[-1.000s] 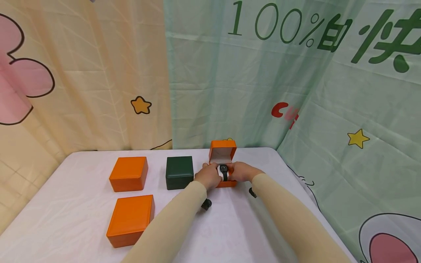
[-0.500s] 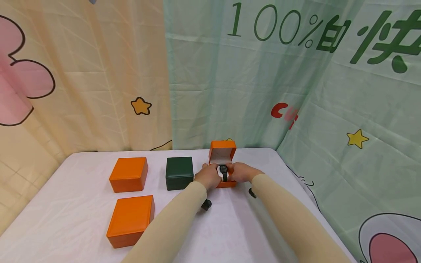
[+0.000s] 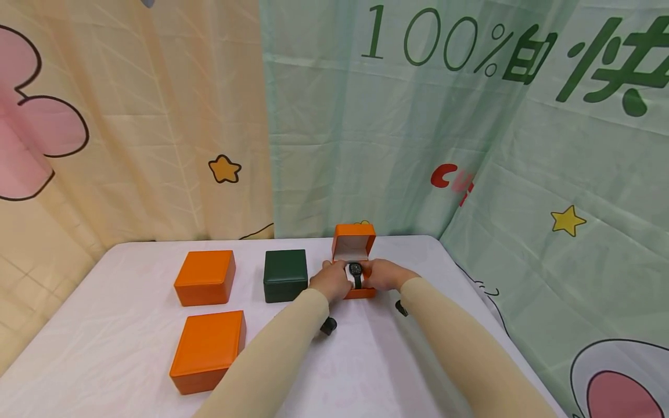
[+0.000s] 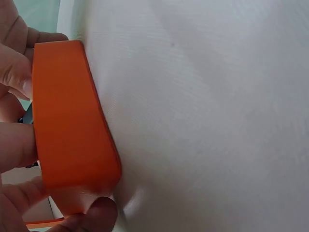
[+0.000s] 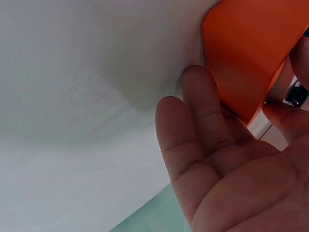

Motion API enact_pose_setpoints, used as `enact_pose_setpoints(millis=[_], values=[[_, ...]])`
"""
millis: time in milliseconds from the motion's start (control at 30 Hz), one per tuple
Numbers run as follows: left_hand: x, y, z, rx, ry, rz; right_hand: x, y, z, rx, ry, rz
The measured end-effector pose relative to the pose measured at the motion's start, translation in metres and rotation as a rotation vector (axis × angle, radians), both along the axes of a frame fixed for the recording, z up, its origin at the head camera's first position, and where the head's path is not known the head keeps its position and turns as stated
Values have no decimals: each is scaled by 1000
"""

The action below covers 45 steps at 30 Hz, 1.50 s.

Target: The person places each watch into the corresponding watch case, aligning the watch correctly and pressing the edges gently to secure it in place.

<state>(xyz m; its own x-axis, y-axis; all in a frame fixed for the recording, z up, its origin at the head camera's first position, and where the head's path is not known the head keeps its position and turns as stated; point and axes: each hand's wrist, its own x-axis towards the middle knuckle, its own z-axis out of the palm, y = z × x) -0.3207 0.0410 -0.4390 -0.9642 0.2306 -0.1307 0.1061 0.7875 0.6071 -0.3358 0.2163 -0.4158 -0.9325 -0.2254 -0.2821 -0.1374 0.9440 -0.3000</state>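
From the head view we see our left hand and right hand close their grip on either side of the open orange box, a black watch sitting in it, just right of the green box on the white bench. At the left wrist, fingers wrap the box's side. At the right wrist, fingers press its wall.

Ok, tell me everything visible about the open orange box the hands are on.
The open orange box sits on the white table, right of a dark green box. Its hinged lid stands upright, showing pale lining. A black watch sits inside on a white cushion. The left hand and right hand grip its sides. Smooth, leather-like skin, rounded corners.
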Motion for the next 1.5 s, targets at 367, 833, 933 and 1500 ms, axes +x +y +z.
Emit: enact_pose_setpoints(millis=[367, 833, 933, 1500], values=[[2, -7, 22, -43, 24, -58, -1, 21, 7, -35, 22, -4], [-34, -26, 67, 218, 117, 60, -29, 11, 53, -487, 77, -263], [-39, -27, 65, 235, 86, 40, -32, 8, 52, -479, 91, -274], [-31, -28, 67, 286, 34, 45, -17, 20, 54, -564, 57, -266]])
